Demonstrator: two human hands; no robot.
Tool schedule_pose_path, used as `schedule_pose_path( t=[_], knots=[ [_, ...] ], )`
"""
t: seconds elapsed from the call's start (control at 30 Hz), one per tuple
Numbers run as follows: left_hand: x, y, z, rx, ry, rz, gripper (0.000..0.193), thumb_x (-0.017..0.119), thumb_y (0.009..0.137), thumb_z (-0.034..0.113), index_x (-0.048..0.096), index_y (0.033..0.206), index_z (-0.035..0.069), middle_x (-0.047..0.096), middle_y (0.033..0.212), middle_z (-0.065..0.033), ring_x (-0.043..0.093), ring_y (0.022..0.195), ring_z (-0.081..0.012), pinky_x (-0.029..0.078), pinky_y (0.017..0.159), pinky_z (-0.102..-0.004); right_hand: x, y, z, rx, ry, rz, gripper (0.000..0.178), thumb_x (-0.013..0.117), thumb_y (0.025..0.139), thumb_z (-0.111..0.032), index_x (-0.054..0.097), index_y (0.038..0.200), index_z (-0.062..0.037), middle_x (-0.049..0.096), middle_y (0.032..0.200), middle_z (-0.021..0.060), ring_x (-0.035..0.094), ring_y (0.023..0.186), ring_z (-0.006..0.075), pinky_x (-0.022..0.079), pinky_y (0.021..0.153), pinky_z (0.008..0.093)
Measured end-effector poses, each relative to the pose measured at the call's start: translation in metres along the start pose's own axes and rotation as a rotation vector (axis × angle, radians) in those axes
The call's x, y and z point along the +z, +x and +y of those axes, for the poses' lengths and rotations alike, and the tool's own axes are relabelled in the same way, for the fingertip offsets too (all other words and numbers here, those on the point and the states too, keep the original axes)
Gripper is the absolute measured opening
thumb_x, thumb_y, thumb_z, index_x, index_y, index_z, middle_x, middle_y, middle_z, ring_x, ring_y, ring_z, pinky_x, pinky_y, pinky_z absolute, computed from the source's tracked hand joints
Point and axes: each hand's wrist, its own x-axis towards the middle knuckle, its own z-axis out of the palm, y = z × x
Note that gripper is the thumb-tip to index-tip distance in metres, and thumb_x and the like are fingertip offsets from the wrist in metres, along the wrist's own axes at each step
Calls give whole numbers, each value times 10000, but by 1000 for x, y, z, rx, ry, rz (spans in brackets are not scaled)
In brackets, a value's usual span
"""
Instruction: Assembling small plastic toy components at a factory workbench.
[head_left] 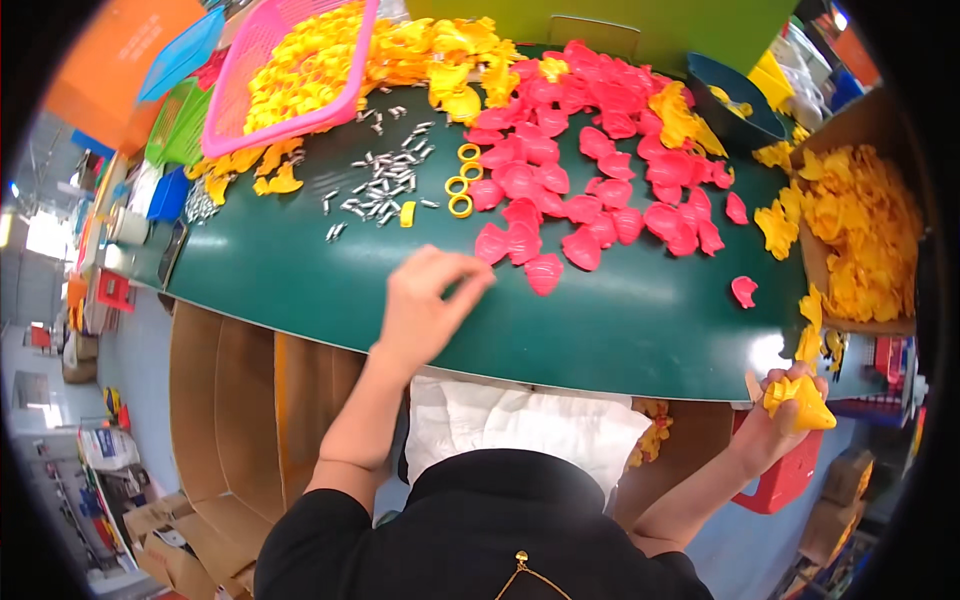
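Observation:
Over the green table, my left hand reaches forward, its thumb and forefinger a little apart and nothing visible between them. Closest to its fingertips lies a curved pinkish-red plastic piece at the near edge of a spread of similar pieces. Out to the right, beyond the table's front edge, my right hand is closed around a yellow plastic piece with a pointed end. The fingers partly cover it. Small yellow rings stand in a short row ahead of my left hand.
Small silver metal pins are scattered left of the rings. A pink basket of yellow rings stands at the back left, beside piled yellow pieces. At right are a carton of yellow pieces, a dark bowl and a red container.

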Motion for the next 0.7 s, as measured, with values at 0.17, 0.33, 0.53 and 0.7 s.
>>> schedule_pose_path(
  t=[0.17, 0.33, 0.53, 0.7],
  knots=[
    [-37, 25, -45, -3, 353, 22, 115, 683, 791, 46, 683, 906, 51, 658, 851, -63, 594, 834, -228, 477, 744, -329, 56, 0, 19, 102, 50, -70, 589, 771, 783, -262, 412, 1216, -87, 502, 1074, 107, 540, 937, 218, 465, 763, 287],
    [-32, 64, -86, 377, 468, -32, 140, 670, 765, 25, 670, 901, 55, 648, 987, -65, 552, 964, -270, 473, 860, -373, 137, 0, 19, 261, 120, -336, 644, 741, 737, -100, 388, 1273, -40, 517, 1233, 175, 542, 1075, 214, 466, 911, 327],
    [-36, 57, -52, -33, -192, -88, 85, 673, 824, 53, 655, 894, 8, 661, 1085, -124, 608, 977, -247, 481, 889, -347, 174, 5, 28, 400, 171, -492, 623, 795, 659, 15, 447, 1175, -25, 559, 1195, 155, 601, 985, 189, 520, 834, 306],
    [-1, 3, -1, -430, -1513, -116, 59, 637, 883, 58, 652, 855, 8, 630, 1139, -240, 637, 1033, -256, 505, 908, -339, 209, -18, 40, 355, 389, -574, 709, 856, 604, 14, 448, 1183, -9, 575, 1206, 173, 595, 1066, 211, 511, 905, 340]
  ],
)
